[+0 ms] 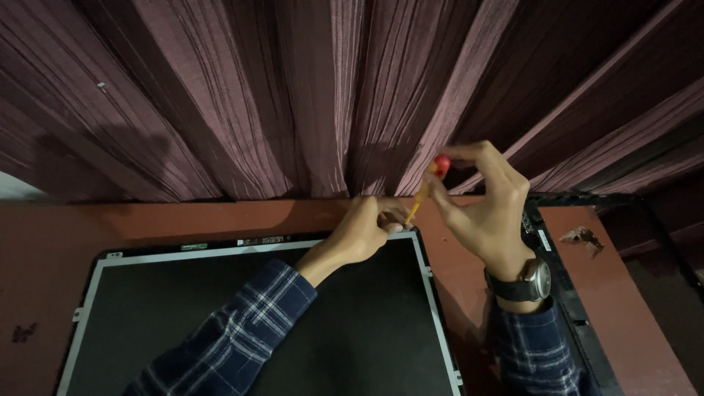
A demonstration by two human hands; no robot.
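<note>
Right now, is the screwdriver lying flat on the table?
No, the right hand holds the red-handled screwdriver upright, its tip at the top corner of the display panel beside the left hand.

A small red-capped, yellow-shafted screwdriver (429, 187) stands tilted, tip at the dark flat panel's (293, 323) far right corner.

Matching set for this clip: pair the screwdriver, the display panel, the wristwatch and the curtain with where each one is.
Things:
1. screwdriver
2. display panel
3. wristwatch
4. curtain

Places:
A. hanging behind the table
B. on the right hand's wrist
C. flat on the reddish table
D. pinched in the right hand, tip by the left hand

Pairs: 1-D, 2-C, 3-B, 4-A
</note>
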